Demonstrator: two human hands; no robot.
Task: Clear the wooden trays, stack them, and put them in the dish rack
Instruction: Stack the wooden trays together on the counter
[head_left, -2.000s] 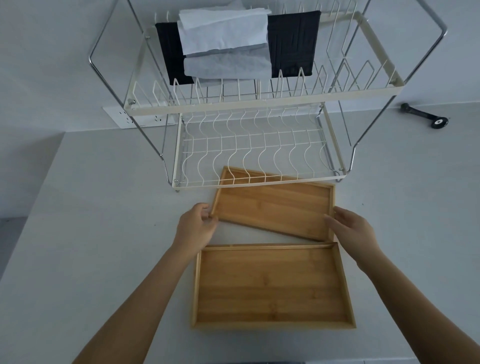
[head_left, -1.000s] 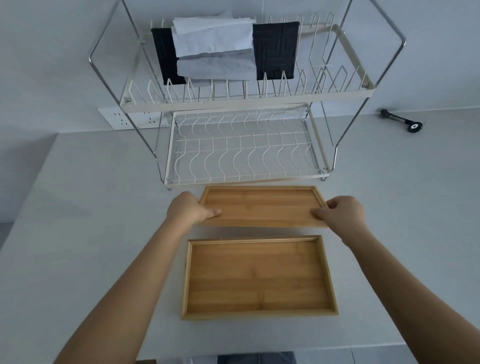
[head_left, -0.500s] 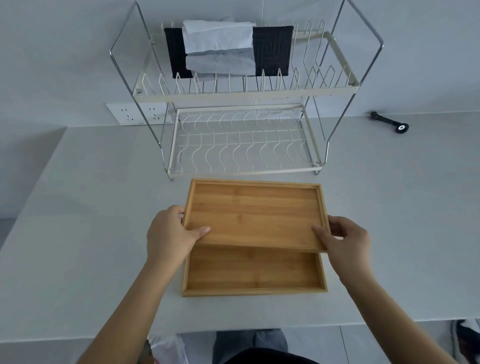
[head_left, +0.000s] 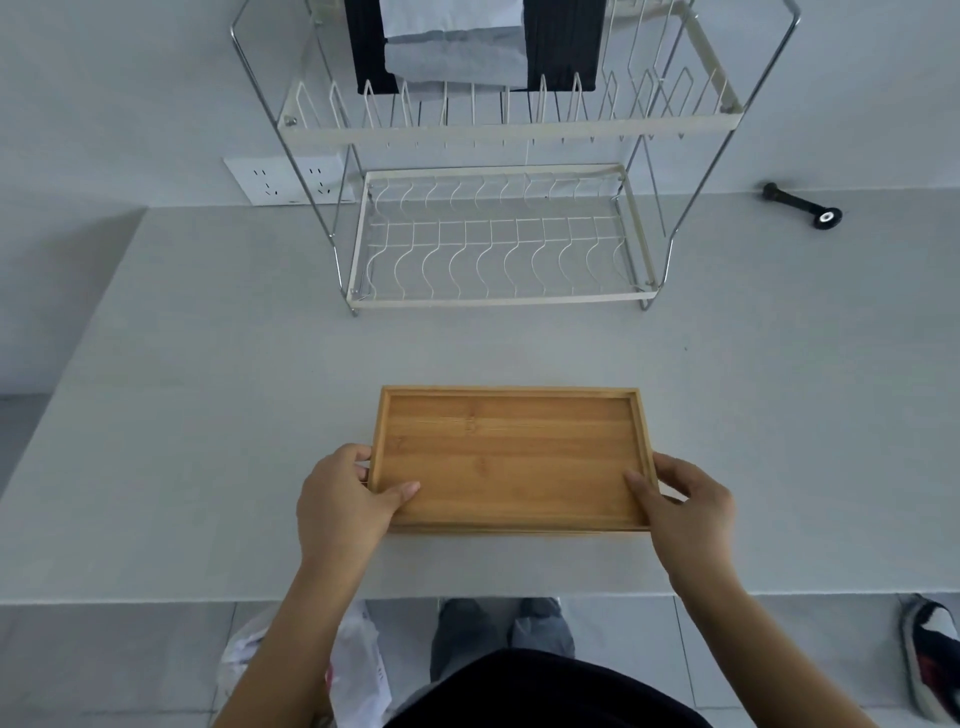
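Two wooden trays (head_left: 509, 460) lie stacked in the lower centre of the frame, the upper one nested squarely on the lower; only a thin strip of the lower tray's front edge shows beneath. The stack sits on the grey desk (head_left: 208, 415), close to the desk's near edge. Bare desk surface lies open on both sides of the stack and in the band between it and the dish rack (head_left: 498, 249) at upper centre. The rack's lower tier is empty; dark and pale cloths (head_left: 452, 52) hang in its upper tier. A small black tool (head_left: 802, 205) lies at upper right, well apart.

Left hand (head_left: 345, 499) grips the stack's left short edge, fingers curled outside the rim, thumb flat on the tray floor. Right hand (head_left: 685, 501) mirrors this on the right edge. Both forearms reach in from the bottom of the frame.
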